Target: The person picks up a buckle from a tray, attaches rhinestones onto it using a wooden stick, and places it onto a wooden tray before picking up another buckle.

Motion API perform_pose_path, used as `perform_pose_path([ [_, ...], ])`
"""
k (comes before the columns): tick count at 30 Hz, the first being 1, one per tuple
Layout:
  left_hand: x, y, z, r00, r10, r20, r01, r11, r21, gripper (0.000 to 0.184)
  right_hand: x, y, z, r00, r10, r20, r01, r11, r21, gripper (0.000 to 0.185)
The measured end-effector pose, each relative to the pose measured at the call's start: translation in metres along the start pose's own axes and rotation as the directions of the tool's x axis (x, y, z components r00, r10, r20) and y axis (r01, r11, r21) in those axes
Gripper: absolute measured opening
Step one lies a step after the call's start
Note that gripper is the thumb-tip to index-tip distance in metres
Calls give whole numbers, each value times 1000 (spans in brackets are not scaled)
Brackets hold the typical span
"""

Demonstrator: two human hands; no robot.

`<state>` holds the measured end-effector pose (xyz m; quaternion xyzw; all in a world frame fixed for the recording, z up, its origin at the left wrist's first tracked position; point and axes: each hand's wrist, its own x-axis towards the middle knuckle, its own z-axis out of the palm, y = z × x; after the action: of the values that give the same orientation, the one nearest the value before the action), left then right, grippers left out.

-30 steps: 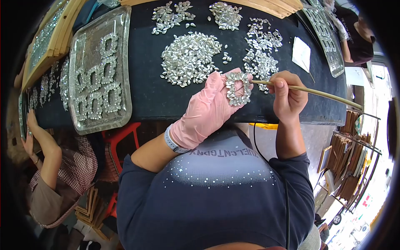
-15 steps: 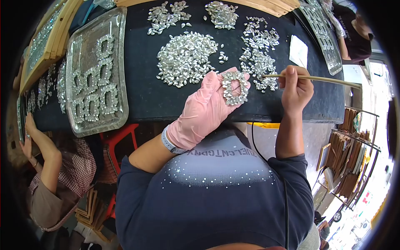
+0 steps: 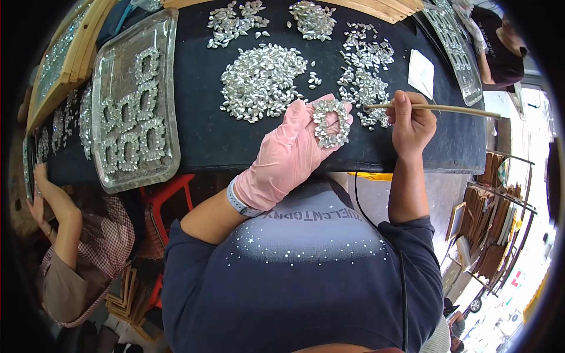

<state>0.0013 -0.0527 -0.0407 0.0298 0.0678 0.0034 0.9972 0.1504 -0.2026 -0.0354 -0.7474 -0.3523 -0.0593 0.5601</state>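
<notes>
My left hand, in a pink glove, holds a rectangular rhinestone buckle on its fingers near the table's front edge. Clear pointed stones ring the buckle's open middle. Bare, my right hand pinches a thin wooden stick between thumb and fingers. The stick lies nearly level, and its tip points left, just right of the buckle and over the edge of a pile of small stones. Whether anything sits on the tip is too small to tell. A large heap of leaf-shaped stones lies beyond my left hand.
On the left, a clear tray carries several finished-looking buckles. More stone piles lie at the back. A white square is at right, near another tray. Co-workers' arms show at both sides.
My right hand and the stick have shifted slightly left, bringing the tip a little closer to the buckle. My left hand has barely moved and keeps its hold.
</notes>
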Motion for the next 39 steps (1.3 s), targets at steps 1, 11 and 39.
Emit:
perform_pose_path([
  [1,0,0,1,1000,3,-10,-3,1000,-2,49,0,-1,0,1000,-2,1,2,1000,0,15],
  [11,-1,0,-1,1000,12,-7,-11,992,128,57,-8,-32,10,951,-310,-24,310,943,120,8],
  [39,0,0,-1,1000,12,10,-11,1000,-6,47,-9,-26,16,984,14,-178,26,975,221,16],
])
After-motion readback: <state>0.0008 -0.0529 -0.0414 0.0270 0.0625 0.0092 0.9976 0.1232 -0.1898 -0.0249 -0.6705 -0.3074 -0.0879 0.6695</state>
